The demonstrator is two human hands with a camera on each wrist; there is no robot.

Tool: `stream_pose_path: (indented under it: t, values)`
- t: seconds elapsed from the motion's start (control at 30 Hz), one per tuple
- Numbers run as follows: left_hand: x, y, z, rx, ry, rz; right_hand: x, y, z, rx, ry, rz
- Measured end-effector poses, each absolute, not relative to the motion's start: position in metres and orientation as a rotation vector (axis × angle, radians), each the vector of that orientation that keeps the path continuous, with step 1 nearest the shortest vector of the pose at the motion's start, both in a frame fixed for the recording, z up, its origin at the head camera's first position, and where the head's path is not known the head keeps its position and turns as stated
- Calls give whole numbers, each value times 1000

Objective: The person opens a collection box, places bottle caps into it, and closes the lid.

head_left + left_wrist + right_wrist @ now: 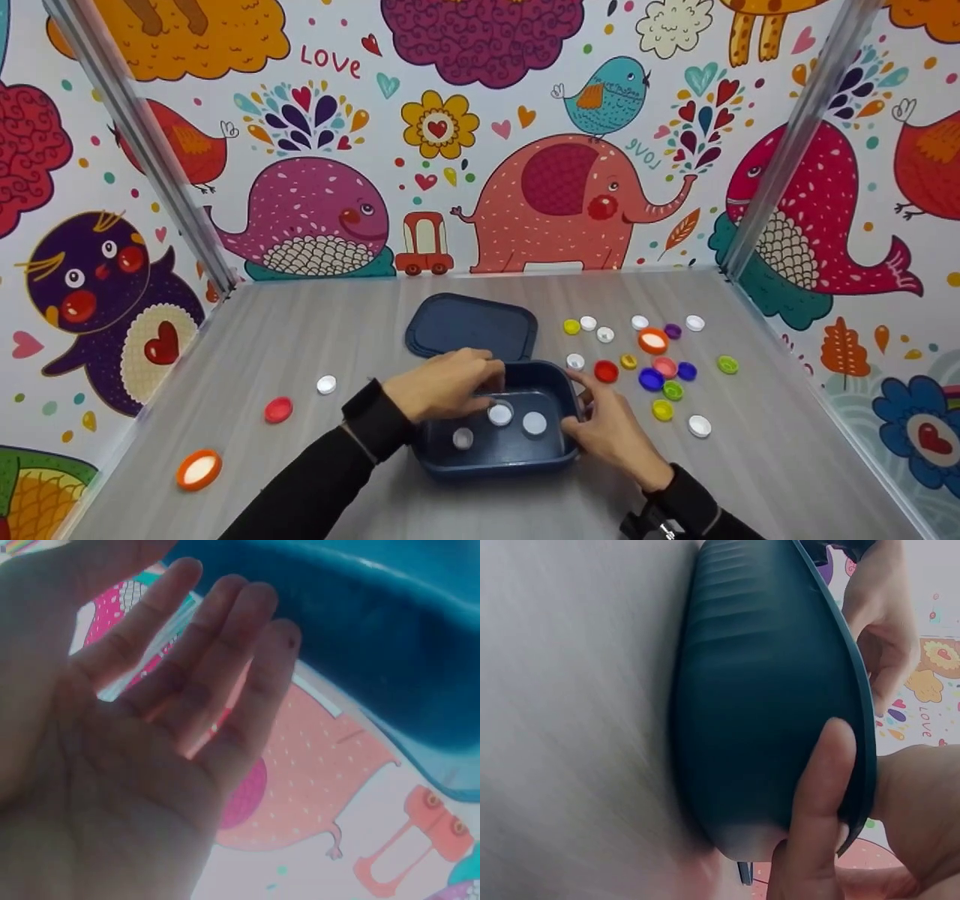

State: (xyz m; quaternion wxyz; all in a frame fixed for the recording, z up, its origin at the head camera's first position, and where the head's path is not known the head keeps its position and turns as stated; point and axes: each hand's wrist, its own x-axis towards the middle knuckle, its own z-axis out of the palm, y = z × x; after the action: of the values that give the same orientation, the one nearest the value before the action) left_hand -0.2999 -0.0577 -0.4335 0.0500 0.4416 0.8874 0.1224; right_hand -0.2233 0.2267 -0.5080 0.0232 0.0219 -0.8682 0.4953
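Note:
A dark blue plastic box stands uncovered on the table, with three white bottle caps inside, one of them a cap on the right. My left hand reaches over the box's left side, its fingertips close to the middle white cap. In the left wrist view, the fingers are loosely extended with nothing between them. My right hand grips the box's right end. The right wrist view has a finger against the outer wall and the rest of the hand around the rim.
Behind the box lies its dark blue lid. Many coloured and white caps are scattered on the right, among them a red cap. On the left lie an orange-rimmed cap, a red cap and a white cap. Printed walls enclose the table.

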Motion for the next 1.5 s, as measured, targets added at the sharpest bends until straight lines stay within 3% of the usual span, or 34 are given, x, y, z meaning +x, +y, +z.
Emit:
stream_pose_path:
  t: [0.37, 1.1, 1.5]
  values:
    - [-306, -114, -442, 1275, 2791, 663, -225, 229, -509, 63, -2725, 1495]
    - [-329, -235, -475, 645, 3006, 618, -223, 225, -507, -19, -2715, 1491]
    - [-337, -258, -487, 543, 2978, 577, -222, 224, -508, 14, -2701, 1561]
